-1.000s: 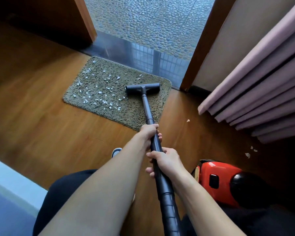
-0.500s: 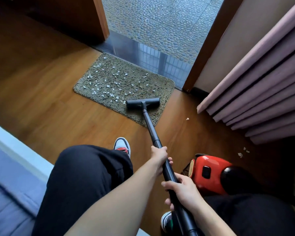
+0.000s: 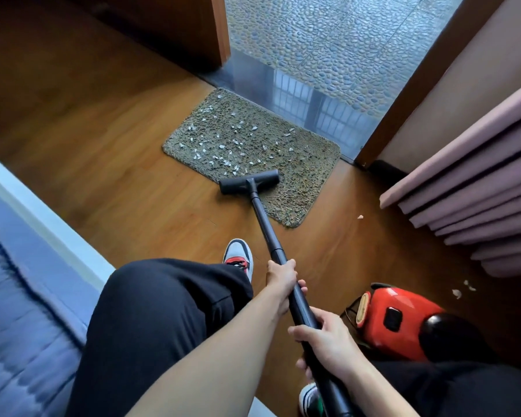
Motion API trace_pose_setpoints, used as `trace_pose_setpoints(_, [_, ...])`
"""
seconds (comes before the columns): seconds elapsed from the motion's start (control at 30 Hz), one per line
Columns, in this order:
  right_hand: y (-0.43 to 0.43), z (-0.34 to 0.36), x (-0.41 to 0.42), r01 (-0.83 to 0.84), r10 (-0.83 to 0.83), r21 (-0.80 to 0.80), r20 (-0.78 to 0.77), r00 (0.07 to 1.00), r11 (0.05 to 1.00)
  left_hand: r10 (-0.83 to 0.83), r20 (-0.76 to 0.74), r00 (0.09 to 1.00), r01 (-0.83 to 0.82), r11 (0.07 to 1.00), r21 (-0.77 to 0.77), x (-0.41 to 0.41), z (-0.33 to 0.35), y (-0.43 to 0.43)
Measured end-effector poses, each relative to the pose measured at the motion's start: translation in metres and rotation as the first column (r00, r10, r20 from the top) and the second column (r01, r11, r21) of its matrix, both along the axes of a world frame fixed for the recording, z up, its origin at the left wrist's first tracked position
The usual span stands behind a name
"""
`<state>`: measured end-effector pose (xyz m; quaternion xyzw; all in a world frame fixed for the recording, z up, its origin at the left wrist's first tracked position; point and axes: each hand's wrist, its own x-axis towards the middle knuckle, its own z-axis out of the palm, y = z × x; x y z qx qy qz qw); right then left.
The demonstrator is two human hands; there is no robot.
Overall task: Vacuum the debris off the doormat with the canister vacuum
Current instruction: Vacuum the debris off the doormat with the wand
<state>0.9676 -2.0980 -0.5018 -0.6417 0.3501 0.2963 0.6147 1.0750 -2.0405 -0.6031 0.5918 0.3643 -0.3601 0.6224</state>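
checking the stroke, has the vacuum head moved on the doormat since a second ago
Yes. The vacuum head has pulled back from the doormat's far side to its near edge.

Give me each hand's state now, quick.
Left hand: closed around the vacuum wand, upper grip.
Right hand: closed around the same wand, lower down.

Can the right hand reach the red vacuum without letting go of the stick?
Probably not. The right hand is wrapped around the wand, as is the left hand. The red vacuum sits close beside it with nothing between, so it would need to let go first.
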Motion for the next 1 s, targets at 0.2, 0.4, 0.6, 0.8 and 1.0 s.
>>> trace_pose_setpoints(0.2, [0.007,-0.006,0.048,-0.011,0.011,0.016,0.029,1.0,1.0,0.017,0.004,1.0,-0.017,1.0,-0.002,0.051,-0.006,0.008])
trace_pose_setpoints(0.4, [0.015,-0.013,0.093,0.036,-0.038,0.061,0.038,0.999,0.997,0.037,0.019,0.999,-0.037,0.999,-0.01,0.099,-0.008,0.017])
trace_pose_setpoints(0.6, [0.022,-0.015,0.122,0.069,-0.072,0.094,0.036,0.997,0.993,-0.001,0.025,1.0,0.001,1.0,0.005,0.13,-0.011,0.023])
trace_pose_setpoints(0.8, [0.015,-0.01,0.109,0.074,-0.077,0.1,0.02,0.997,0.992,-0.002,0.015,1.0,0.002,1.0,0.004,0.117,-0.006,0.018])
trace_pose_setpoints(1.0, [0.005,0.003,0.068,0.052,-0.052,0.114,0.003,0.999,0.992,0.002,-0.006,1.0,-0.002,1.0,-0.005,0.074,-0.001,0.01])
